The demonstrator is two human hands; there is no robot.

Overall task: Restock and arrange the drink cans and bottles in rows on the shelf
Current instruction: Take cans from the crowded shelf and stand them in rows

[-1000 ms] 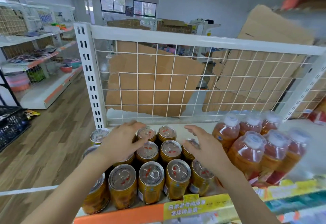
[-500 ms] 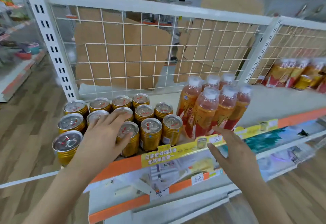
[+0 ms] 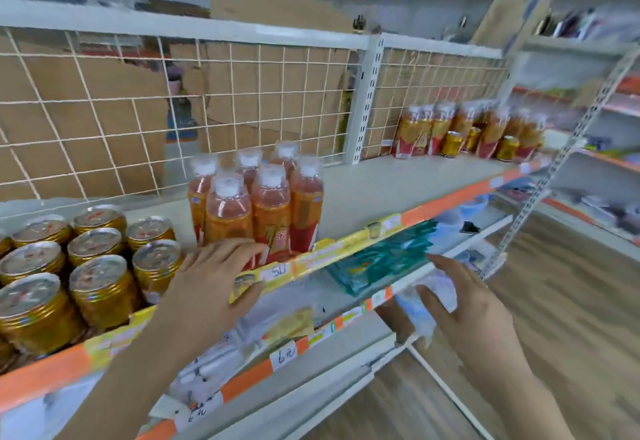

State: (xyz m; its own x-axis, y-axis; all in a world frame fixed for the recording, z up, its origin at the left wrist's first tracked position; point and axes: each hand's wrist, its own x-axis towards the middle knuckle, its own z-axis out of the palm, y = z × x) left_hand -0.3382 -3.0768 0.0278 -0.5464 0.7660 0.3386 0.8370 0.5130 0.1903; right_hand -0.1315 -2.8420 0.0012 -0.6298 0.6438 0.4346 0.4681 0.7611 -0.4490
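Observation:
Several gold drink cans (image 3: pixel 93 266) with silver tops stand in rows at the left of the top shelf (image 3: pixel 381 190). Beside them to the right stands a cluster of orange drink bottles (image 3: pixel 263 204) with white caps. More bottles and cans (image 3: pixel 464 131) stand far along the shelf at the back right. My left hand (image 3: pixel 211 277) hovers open at the shelf's front edge, fingers stretched toward the base of the bottle cluster, holding nothing. Below the shelf edge, my right hand (image 3: pixel 467 304) is open and empty in front of the lower shelf.
A white wire grid (image 3: pixel 138 121) backs the shelf, with cardboard behind it. The front edge carries orange and yellow price strips (image 3: pixel 346 249). Lower shelves hold a teal packet (image 3: pixel 381 259) and plastic-wrapped goods. Another shelving unit (image 3: pixel 588 128) stands at the right over wooden floor.
The view has swung right. My left hand left the can tops and moved right to the shelf front by the bottles. My right hand dropped lower and further right.

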